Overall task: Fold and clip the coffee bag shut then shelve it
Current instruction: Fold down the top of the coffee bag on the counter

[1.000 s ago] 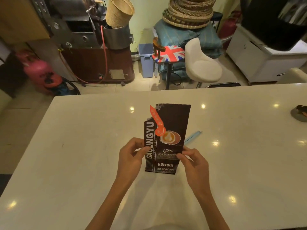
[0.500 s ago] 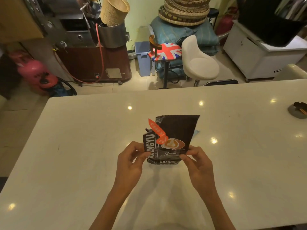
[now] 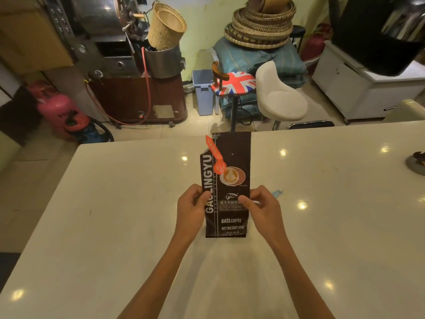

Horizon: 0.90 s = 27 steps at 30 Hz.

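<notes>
My left hand (image 3: 192, 207) is curled around the left edge of the coffee bag (image 3: 226, 187), thumb on the front over the white lettering, the other fingers behind and out of sight. My right hand (image 3: 261, 207) pinches the bag's right edge the same way, thumb pressed on the printed label panel, fingers bent behind. Both hands grip the bag at about its mid-height; neither is open.

The bag stands upright between my hands, its base on the white table (image 3: 115, 226) just below my wrists. It is dark brown, with a printed coffee cup and "BAKED.COFFEE" on its front. An orange tag (image 3: 216, 155) lies on the front above my left thumb. The top edge stands straight, unfolded, well above my fingers. Contents not visible.

Just beyond my right knuckles, a light blue clip (image 3: 277, 192) lies on the table, mostly hidden by the hand.

Far to the right of my right hand, at the table edge, a grey dish (image 3: 416, 165) holds something dark; cannot tell what.

Past the table, ahead of my hands: a Union Jack stool (image 3: 234, 82), a white chair (image 3: 279, 95), a blue bin (image 3: 203, 90).
</notes>
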{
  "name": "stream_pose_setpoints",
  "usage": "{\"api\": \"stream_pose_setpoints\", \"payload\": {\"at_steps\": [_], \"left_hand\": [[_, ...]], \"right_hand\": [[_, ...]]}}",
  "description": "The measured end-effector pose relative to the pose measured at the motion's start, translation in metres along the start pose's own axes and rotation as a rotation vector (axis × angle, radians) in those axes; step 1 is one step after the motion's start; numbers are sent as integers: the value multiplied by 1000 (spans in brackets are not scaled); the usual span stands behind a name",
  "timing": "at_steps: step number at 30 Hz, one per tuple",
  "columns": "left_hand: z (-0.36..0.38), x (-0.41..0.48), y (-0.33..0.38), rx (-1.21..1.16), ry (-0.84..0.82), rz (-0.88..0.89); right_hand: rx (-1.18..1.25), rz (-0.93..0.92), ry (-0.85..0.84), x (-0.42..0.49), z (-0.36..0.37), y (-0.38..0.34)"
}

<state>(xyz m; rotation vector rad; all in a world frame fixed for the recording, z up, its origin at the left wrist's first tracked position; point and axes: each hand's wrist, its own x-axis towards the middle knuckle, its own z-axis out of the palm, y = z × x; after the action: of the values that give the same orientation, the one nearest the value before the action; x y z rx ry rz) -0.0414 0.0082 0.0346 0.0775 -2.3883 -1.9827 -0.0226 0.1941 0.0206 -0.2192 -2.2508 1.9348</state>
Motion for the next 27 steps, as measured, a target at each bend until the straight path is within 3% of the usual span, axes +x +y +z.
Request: {"api": "stream_pose_setpoints", "payload": {"at_steps": [6,11,14,17,23,27], "left_hand": [[3,15,-14,-14,82,-81],[2,12,-23,-111,-103,-15],[-2,15,-25,114,-189,91],[-1,19,-27,211,-135,112],[10,17,-21,17,16,5],[12,18,-17,1,10,-30]], "right_hand": [[-56,55,-13,23,5,12],[-108,-98,-49,22,6,13],[-176,-137,-51,21,8,13],[-138,-96,2,23,8,17],[-60,-62,82,22,4,19],[-15,-31,73,17,-1,16]]}}
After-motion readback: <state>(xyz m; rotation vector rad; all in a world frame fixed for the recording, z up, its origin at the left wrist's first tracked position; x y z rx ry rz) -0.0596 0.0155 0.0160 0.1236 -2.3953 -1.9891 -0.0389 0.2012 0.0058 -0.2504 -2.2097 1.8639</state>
